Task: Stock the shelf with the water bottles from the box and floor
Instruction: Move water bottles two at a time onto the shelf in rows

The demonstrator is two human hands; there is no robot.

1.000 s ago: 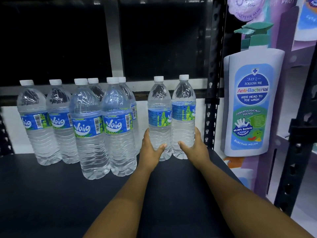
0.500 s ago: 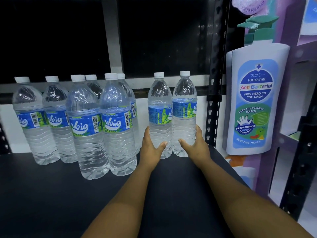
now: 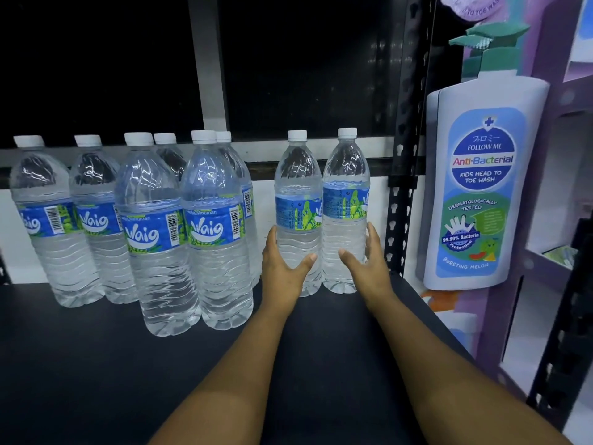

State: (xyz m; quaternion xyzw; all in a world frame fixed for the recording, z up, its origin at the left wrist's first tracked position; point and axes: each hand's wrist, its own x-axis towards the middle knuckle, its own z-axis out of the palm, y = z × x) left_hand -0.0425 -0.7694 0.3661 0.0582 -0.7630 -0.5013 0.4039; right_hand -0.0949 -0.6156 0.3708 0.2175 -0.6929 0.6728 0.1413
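Two clear water bottles with white caps and blue-green labels stand side by side at the back right of the black shelf (image 3: 96, 374). My left hand (image 3: 282, 268) wraps the lower part of the left bottle (image 3: 298, 207). My right hand (image 3: 365, 264) wraps the lower part of the right bottle (image 3: 345, 200). Both bottles are upright and touch each other, their bases on the shelf. Several more bottles of the same kind (image 3: 154, 232) stand in a group to the left, apart from this pair.
A black perforated shelf post (image 3: 401, 175) rises just right of the pair. Beyond it hangs a big cardboard display shaped like a pump bottle (image 3: 481, 187), on a purple stand. A white upright bar (image 3: 208, 69) runs behind the shelf.
Both hands have stayed on the two bottles, which have kept their place. The view has shifted slightly.
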